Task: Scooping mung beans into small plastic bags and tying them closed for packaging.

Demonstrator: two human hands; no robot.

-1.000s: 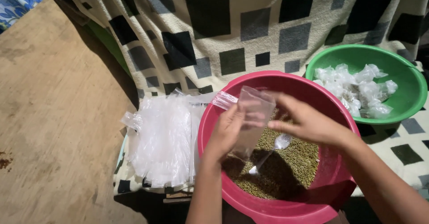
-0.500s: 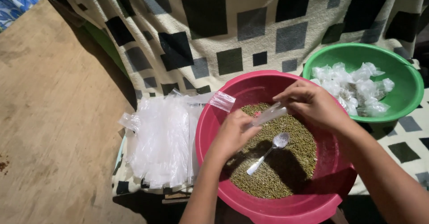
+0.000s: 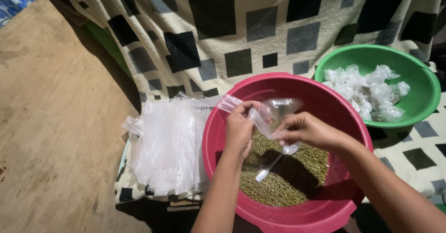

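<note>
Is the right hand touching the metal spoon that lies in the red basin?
Cannot tell. In the head view the right hand covers the top of the spoon.

I saw both hands meeting over the round red plastic basin (image 3: 218,144). My left hand (image 3: 240,130) and right hand (image 3: 304,130) pinched a small clear plastic bag (image 3: 274,112) between them, above the bed of small green-brown grains (image 3: 292,177) inside the basin. A shiny metal spoon (image 3: 275,161) lay on those grains. Just left of the basin sat a stack of clear plastic bags (image 3: 165,144), its edge touching the rim. To the basin's upper right stood a round green plastic bowl (image 3: 420,77) holding filled, tied clear packets (image 3: 367,91).
</note>
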